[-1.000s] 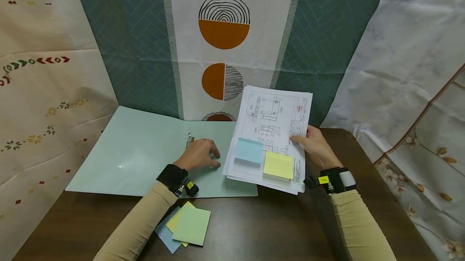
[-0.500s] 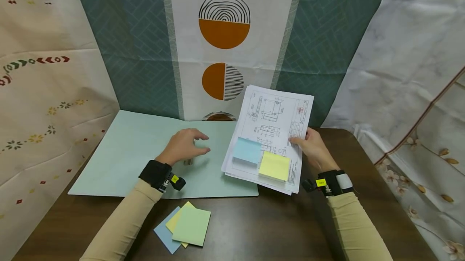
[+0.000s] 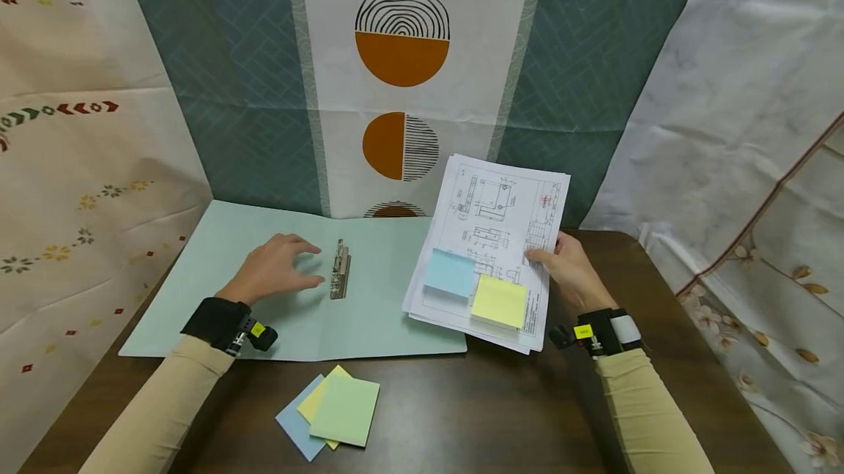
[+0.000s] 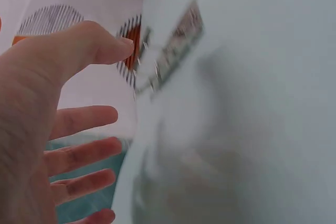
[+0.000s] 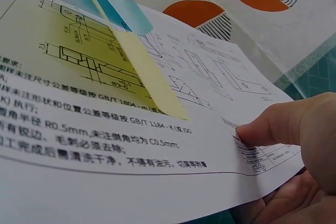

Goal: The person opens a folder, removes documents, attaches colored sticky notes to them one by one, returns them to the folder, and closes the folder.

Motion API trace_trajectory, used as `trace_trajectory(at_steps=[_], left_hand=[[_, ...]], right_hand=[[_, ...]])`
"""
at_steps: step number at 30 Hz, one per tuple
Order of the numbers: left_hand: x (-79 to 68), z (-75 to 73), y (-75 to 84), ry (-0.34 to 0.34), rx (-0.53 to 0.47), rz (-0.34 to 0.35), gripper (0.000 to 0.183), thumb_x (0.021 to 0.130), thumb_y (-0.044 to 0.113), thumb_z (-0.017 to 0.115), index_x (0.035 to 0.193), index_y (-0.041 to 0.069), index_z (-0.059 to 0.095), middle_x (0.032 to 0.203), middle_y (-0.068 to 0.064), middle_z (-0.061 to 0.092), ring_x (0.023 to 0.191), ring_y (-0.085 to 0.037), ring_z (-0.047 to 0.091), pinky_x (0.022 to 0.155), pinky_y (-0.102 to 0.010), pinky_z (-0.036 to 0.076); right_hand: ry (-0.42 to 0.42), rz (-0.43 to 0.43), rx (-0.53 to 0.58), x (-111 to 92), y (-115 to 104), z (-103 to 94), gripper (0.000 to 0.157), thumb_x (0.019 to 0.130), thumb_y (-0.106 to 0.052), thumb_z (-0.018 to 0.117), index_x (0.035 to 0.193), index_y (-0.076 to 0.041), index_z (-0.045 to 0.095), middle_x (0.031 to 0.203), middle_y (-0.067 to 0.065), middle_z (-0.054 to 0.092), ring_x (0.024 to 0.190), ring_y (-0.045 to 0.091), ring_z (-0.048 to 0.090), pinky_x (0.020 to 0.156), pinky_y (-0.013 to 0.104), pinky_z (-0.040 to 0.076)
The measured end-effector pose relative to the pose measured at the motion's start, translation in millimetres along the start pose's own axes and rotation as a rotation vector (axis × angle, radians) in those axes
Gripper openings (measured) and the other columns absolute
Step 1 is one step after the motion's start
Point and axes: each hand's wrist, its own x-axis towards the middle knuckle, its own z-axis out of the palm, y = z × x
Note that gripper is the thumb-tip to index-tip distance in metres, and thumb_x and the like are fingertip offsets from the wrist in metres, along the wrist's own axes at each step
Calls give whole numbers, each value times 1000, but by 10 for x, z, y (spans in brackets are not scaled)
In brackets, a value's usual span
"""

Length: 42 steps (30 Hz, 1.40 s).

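Observation:
My right hand (image 3: 575,269) holds a stack of printed drawing sheets (image 3: 508,217) by its right edge, thumb on top and fingers beneath. A blue sticky note (image 3: 450,274) and a yellow sticky note (image 3: 499,301) stick to the top sheet; in the right wrist view the yellow note (image 5: 157,77) lifts away from the paper. My left hand (image 3: 273,267) hovers over the open pale green folder (image 3: 389,261), fingers spread and holding nothing. Just right of its fingertips is the folder's metal clip (image 3: 340,270), also blurred in the left wrist view as a metal clip (image 4: 176,45).
Blue, yellow and green sticky notes (image 3: 346,409) lie overlapped on the dark brown table (image 3: 455,415), in front of the folder. A patterned cloth (image 3: 250,78) hangs behind the table, with light cloths at both sides.
My left hand has moved left, away from the metal clip, which now shows fully. My right hand and the sheets shifted only slightly.

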Motion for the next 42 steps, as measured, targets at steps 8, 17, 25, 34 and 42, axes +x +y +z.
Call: trace_trajectory(at_steps=[8,17,25,34,42], left_hand=[[-213,-55,-293,-33,93,1,82,85,56,89,152,11,70,162,-29,59,146,-57,57,99,-84,53],[-281,90,-306,-118,83,-5,91,78,64,93,151,14,71,167,-31,54,154,-61,50,103,-90,50],[-264,131,-268,-140,68,-15,90,80,63,92,152,14,70,170,-31,52,156,-59,48,104,-90,49],[-202,200,-97,-129,67,1,89,80,64,90,151,13,71,168,-31,54,155,-62,49,102,-89,50],[-104,319,139,-150,57,13,88,81,64,89,152,15,71,169,-30,54,156,-62,48,104,-90,49]], right_hand=[[6,2,3,-18,-11,-12,65,112,-16,66,171,-5,42,164,27,61,115,22,83,100,36,68],[9,17,-2,-14,0,1,64,113,-17,66,171,-5,42,164,26,61,115,23,83,102,39,67],[17,-8,-22,-30,16,-32,64,112,-14,66,171,-4,42,164,27,61,116,22,83,102,36,67],[19,-14,-25,-43,6,-44,64,112,-15,66,170,-4,43,163,28,61,117,26,83,104,42,66],[24,14,-48,-53,14,-50,63,112,-15,66,170,-3,43,162,28,62,114,27,83,106,44,66]])
